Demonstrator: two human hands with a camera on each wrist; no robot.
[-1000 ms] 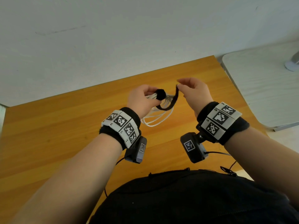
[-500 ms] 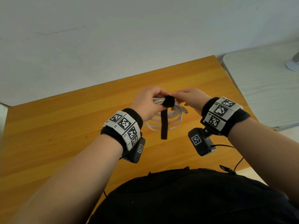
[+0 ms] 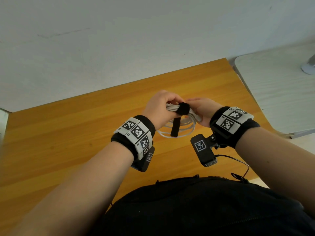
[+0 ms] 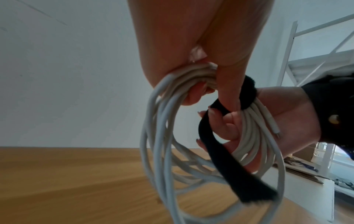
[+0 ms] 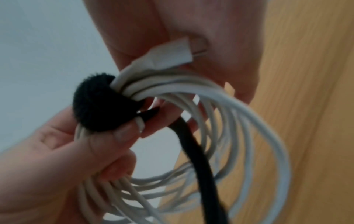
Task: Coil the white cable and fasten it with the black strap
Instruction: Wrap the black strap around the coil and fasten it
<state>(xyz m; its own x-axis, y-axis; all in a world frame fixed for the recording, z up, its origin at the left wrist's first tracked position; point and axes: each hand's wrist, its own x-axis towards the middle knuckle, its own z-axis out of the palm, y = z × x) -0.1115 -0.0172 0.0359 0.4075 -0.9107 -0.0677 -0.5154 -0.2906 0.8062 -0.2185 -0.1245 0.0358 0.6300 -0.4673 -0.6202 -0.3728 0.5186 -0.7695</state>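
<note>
The white cable (image 3: 180,132) hangs as a coil of several loops above the wooden table (image 3: 68,133). A black strap (image 3: 183,108) is wound round the top of the bundle, and its free tail (image 3: 175,127) hangs straight down. My left hand (image 3: 167,106) grips the bundle left of the strap; in the right wrist view its thumb (image 5: 122,133) presses on the black strap (image 5: 97,106). My right hand (image 3: 197,108) grips the bundle on the other side, with its fingers (image 4: 228,121) curled through the coil behind the strap tail (image 4: 231,166). A white plug (image 5: 172,56) lies against my right palm.
A pale grey table (image 3: 281,92) stands to the right of the wooden one, with a grey object (image 3: 309,67) on its far edge. A white wall runs behind. Thin dark camera wires (image 3: 238,167) dangle under my right wrist.
One second ago my right hand pinched the strap's end, raised to the right. It has let go; the tail now hangs down and the right hand has moved onto the bundle.
</note>
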